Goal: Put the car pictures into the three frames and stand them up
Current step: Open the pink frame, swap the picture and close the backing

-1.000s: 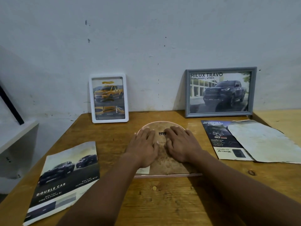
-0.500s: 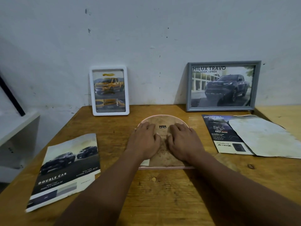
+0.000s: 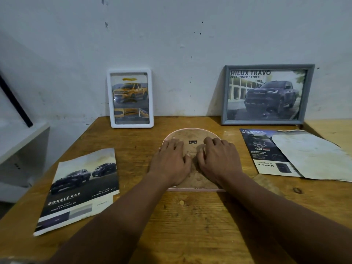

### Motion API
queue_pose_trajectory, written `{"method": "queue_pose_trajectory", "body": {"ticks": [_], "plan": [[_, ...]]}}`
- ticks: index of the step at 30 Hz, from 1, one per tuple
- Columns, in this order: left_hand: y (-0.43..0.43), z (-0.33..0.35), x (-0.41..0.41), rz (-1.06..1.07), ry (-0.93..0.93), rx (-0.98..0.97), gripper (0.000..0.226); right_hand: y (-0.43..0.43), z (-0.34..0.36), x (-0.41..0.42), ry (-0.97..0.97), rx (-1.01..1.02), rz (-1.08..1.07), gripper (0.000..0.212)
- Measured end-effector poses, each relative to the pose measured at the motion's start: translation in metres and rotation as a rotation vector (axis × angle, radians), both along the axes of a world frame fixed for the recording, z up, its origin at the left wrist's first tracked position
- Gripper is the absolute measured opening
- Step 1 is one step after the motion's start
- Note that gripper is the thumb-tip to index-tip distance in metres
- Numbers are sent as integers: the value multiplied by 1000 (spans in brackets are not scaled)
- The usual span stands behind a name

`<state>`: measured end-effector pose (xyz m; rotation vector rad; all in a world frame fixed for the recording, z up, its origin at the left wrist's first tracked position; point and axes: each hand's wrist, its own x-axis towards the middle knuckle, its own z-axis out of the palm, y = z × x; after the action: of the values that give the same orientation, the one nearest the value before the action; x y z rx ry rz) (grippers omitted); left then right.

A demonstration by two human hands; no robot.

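An arch-topped pink frame (image 3: 192, 133) lies face down at the middle of the wooden table (image 3: 190, 225), its brown backing board up. My left hand (image 3: 171, 162) and my right hand (image 3: 219, 159) rest flat on that backing, fingers curled and pressing near a small black clip. A white frame (image 3: 130, 98) with a yellow truck picture leans upright against the wall at the back left. A grey frame (image 3: 266, 95) with a dark truck picture stands at the back right.
A "Double Cab" car brochure page (image 3: 80, 189) lies at the front left. A dark brochure page (image 3: 264, 151) and a worn white sheet (image 3: 312, 155) lie at the right. A white shelf (image 3: 21, 138) stands left of the table.
Both hands stay on the backing board; the fingers curl and shift slightly. The view has tilted a little, so the table scene sits higher in the picture.
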<state>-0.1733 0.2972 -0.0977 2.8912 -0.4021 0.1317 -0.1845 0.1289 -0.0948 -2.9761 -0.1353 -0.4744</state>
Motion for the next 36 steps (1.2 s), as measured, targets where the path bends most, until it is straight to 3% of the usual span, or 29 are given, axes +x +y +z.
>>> {"method": "queue_pose_trajectory", "body": {"ticks": [9, 13, 18, 21, 25, 29, 32, 36], "plan": [[-1, 1, -5, 58, -45, -3, 60, -6, -6, 6, 145, 99, 47, 53], [2, 0, 2, 41, -21, -1, 63, -10, -2, 11, 154, 255, 67, 56], [3, -1, 1, 50, 25, -82, 68, -18, 5, 7, 48, 427, -257, 51], [1, -1, -1, 66, 12, -103, 68, -17, 10, 2, 75, 445, -283, 43], [-6, 0, -1, 74, 7, -136, 69, -30, 30, 3, 174, 865, -297, 32], [-22, 3, -1, 71, 72, -316, 71, -58, 53, 2, 182, 1244, -317, 18], [-40, 15, -2, 35, 170, -537, 65, -76, 81, -5, 76, 1312, -249, 15], [-69, 56, -3, -46, 446, -899, 48, -90, 141, -13, -78, 1316, -77, 15]]}}
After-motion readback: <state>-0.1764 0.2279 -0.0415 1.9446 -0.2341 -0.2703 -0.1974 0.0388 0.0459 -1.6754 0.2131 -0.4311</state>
